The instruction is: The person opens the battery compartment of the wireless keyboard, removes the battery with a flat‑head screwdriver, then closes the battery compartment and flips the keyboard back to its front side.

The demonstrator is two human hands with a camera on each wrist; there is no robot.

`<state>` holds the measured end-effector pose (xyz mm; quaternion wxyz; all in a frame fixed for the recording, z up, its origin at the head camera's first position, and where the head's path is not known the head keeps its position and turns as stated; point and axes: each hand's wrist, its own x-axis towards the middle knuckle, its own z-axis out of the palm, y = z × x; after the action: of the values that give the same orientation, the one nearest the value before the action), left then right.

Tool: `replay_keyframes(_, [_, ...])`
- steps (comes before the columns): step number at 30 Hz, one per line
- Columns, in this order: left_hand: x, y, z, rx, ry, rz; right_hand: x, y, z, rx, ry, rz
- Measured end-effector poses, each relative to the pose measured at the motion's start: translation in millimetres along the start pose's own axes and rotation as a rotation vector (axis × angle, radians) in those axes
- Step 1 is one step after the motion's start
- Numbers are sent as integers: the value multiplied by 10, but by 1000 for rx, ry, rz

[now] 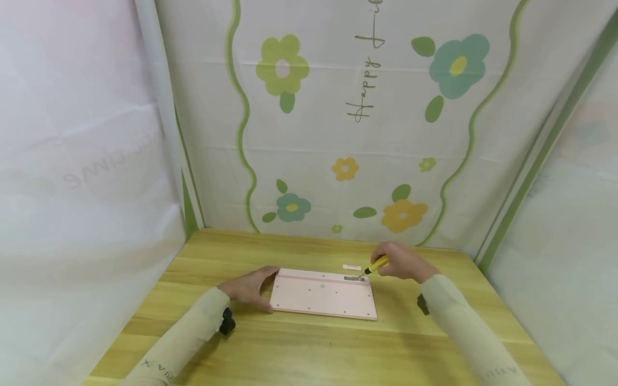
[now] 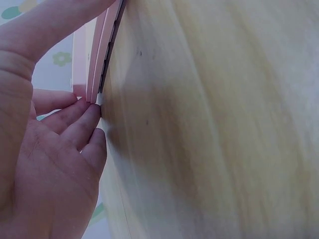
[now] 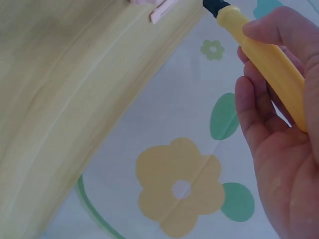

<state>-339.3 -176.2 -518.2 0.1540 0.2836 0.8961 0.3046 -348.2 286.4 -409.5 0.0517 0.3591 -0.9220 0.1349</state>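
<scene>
A pale pink keyboard (image 1: 322, 300) lies face down on the table, its underside dotted with small screws. An open battery compartment (image 1: 348, 278) shows near its back right corner. My left hand (image 1: 248, 288) grips the keyboard's left end, thumb at the front corner and fingers at the back one. In the left wrist view, the fingertips (image 2: 89, 112) meet the pink edge. My right hand (image 1: 401, 261) holds a yellow-handled screwdriver (image 3: 266, 57), its shaft slanting down to the compartment. In the right wrist view the screwdriver's tip is out of frame.
A small pink battery cover (image 1: 352, 267) lies just behind the keyboard. The wood-grain table (image 1: 299, 351) meets a white flowered cloth (image 1: 309, 134) at the back, and cloth walls stand on both sides.
</scene>
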Motion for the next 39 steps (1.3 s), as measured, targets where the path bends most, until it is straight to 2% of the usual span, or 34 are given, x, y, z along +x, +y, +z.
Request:
replay_keyframes(8, [-11, 20, -12, -13, -5, 5, 220, -235, -108, 25, -159, 94])
replay_keyframes(14, [-12, 9, 3, -21, -14, -5, 326, -351, -145, 49, -238, 107])
replay_keyframes(26, [-12, 6, -17, -7, -6, -4, 374, -346, -131, 32, -250, 137])
replay_keyframes(39, [2, 3, -28, -18, -15, -21, 275, -208, -44, 122, -189, 200])
